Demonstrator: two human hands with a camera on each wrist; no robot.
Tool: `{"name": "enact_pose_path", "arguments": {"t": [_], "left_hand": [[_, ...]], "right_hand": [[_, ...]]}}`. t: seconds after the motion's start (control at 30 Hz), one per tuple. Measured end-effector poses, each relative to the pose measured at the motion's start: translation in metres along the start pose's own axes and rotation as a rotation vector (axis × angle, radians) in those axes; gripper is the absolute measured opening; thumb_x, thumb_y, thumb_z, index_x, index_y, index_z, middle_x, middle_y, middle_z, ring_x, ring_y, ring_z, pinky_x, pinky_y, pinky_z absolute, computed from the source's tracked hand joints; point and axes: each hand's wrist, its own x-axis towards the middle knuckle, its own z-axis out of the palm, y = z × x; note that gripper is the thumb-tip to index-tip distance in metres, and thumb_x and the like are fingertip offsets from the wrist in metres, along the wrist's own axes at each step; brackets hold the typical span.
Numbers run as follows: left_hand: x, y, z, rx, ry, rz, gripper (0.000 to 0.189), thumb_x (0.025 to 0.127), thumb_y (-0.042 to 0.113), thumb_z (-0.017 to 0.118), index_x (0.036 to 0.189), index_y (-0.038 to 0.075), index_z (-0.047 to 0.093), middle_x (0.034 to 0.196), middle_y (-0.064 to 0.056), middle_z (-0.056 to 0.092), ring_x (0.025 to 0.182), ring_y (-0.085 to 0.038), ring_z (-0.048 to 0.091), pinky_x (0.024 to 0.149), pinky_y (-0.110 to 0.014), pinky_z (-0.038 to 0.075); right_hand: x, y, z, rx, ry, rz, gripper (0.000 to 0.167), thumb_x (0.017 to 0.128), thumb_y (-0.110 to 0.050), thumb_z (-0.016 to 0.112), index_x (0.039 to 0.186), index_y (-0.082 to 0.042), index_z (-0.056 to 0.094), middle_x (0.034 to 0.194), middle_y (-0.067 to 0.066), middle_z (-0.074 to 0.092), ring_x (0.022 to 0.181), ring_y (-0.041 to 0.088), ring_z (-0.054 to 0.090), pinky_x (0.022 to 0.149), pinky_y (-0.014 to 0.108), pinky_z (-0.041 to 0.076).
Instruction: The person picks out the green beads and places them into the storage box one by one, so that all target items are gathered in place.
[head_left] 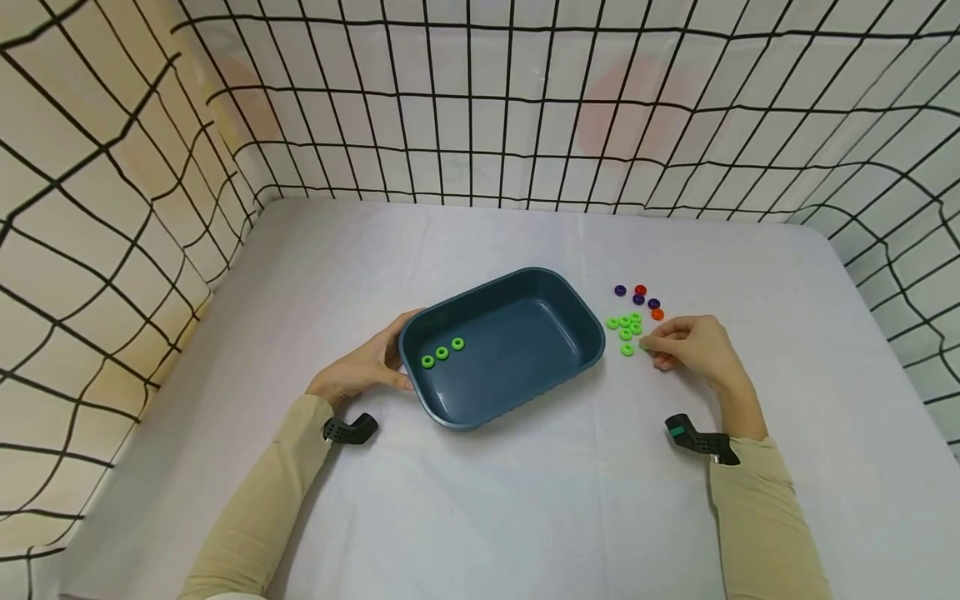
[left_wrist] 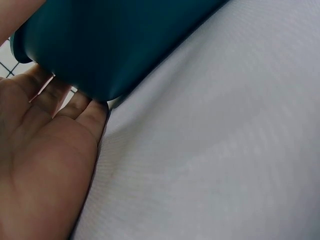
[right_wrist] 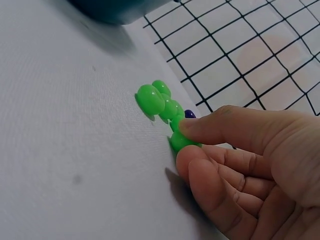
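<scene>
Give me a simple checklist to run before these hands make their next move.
1. Left hand steadying the tray: ok, it holds the left end.
2. Right hand on a green ring: ok, pinched at the fingertips.
3. Pinch firm enough: cannot tell.
4. Room in the tray: ok, three green rings lie toward its left end.
5. Loose green rings spaced apart: not ok, bunched together.

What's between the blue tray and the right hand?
In the head view, several loose green rings lie on the white surface between the tray and the right hand; the purple pieces sit farther back.
</scene>
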Motion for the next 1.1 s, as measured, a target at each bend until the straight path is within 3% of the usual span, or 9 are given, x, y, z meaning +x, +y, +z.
{"name": "enact_pose_path", "arguments": {"t": [0.3,1.1], "left_hand": [[0.0005,-0.0004,-0.0003,0.007,-0.005,0.009,0.114,0.068,0.023,0.092,0.156,0.014,0.020,0.158,-0.012,0.026,0.143,-0.025,0.026,0.118,-0.027,0.026],[0.0007,0.0002,0.0010,0.007,-0.007,0.017,0.115,0.068,0.023,0.092,0.157,0.015,0.019,0.158,-0.012,0.025,0.145,-0.027,0.023,0.122,-0.051,0.011]], "right_hand": [[0.0011,0.0040,-0.0026,0.004,-0.002,0.015,0.046,0.089,-0.028,0.075,0.111,0.011,0.060,0.068,-0.003,0.070,0.060,0.011,0.067,0.067,0.014,0.052],[0.0012,0.0046,-0.0015,0.041,-0.008,0.023,0.045,0.090,-0.027,0.074,0.109,0.012,0.060,0.068,-0.006,0.069,0.059,0.010,0.067,0.066,0.016,0.054]]}}
